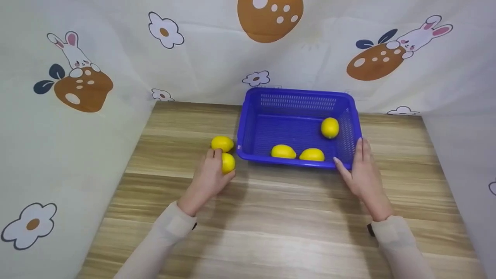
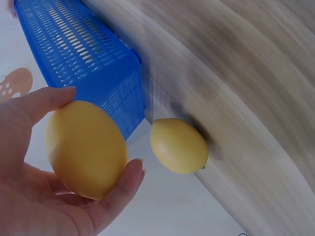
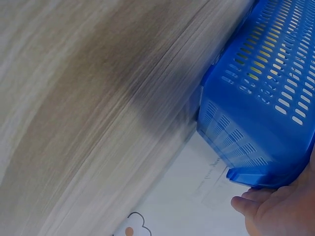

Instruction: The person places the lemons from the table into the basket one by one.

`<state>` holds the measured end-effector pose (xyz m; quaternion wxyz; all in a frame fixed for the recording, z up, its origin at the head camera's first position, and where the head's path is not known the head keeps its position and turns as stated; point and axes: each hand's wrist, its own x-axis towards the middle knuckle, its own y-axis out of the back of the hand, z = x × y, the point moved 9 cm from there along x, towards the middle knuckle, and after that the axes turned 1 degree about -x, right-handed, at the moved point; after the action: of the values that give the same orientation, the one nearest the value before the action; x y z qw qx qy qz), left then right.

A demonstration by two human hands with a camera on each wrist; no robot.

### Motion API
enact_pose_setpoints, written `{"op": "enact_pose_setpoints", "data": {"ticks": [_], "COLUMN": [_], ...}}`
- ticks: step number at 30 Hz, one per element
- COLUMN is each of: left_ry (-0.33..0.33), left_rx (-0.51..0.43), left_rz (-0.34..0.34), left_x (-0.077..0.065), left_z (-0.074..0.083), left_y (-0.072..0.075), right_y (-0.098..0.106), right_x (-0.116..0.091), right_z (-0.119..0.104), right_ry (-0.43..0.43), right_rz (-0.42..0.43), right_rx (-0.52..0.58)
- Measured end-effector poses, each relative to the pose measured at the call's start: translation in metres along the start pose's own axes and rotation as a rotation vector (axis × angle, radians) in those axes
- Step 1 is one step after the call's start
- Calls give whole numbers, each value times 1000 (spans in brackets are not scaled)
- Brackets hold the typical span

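My left hand (image 1: 209,174) grips a yellow lemon (image 2: 86,150) between thumb and fingers, just left of the blue plastic basket (image 1: 286,131). A second lemon (image 1: 222,143) lies on the table beyond the held one, close to the basket's left side. Three more are inside the basket: one lemon (image 1: 330,128) toward the right and two along the front wall, partly hidden by the rim. At the basket's front right corner, my right hand (image 1: 364,178) holds the rim, with the thumb on the front edge and the fingers along the right side.
The basket stands near the back of a wood-grain table (image 1: 271,217). A pale cloth (image 1: 205,54) printed with rabbits, flowers and brown fruit hangs behind the table and along both sides.
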<state>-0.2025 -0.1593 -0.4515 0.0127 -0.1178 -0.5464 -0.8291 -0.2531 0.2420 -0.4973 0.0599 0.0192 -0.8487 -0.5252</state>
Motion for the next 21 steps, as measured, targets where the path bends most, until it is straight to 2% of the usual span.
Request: {"op": "enact_pose_setpoints", "data": {"ticks": [9,17,21], "left_ry": [-22,8,2], "left_rx": [-40,-68,-78], "left_rz": [-39,-128,-153], "left_x": [5,14,18], "left_z": [14,24,28], "left_y": [7,11,11], "right_y": [1,0,0], "right_x": [0,-1,-1], "right_z": [0,1,1], "right_ry": [9,7,3], "right_rz": [21,25,20], "right_rx": [5,22,19]}}
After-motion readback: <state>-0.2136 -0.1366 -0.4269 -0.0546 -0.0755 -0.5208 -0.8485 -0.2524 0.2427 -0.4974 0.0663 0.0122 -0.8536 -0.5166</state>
